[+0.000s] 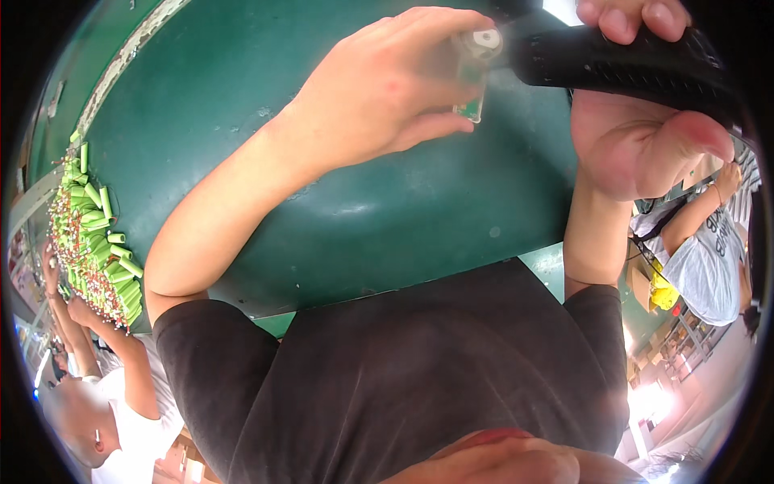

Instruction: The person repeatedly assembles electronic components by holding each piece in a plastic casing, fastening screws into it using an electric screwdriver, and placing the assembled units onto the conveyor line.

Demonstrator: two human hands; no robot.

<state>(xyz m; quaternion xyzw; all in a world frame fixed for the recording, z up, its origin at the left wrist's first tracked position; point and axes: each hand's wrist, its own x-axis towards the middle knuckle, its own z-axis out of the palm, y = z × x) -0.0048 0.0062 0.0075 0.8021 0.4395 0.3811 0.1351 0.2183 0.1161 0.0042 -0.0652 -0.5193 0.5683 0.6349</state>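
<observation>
Near the top of the view my left hand [387,89] grips a small clear plastic housing [482,81] between its thumb and fingers. A bit of green shows inside the housing, and a pale round part sits at its upper end. My right hand [629,145] holds a long black handheld tool [621,64] with a ribbed body, its fingers curled over the top edge. The tool lies roughly sideways with its narrow end toward the housing. Blur hides whether the two touch. Both hands are above the green tabletop [387,210].
A pile of bright green cylinders with thin wires [97,242] lies along the table's left edge. Beyond it a person in white [137,387] reaches toward the pile. At the right another person in a grey shirt [709,266] stands near a yellow bag [663,289] and cardboard boxes.
</observation>
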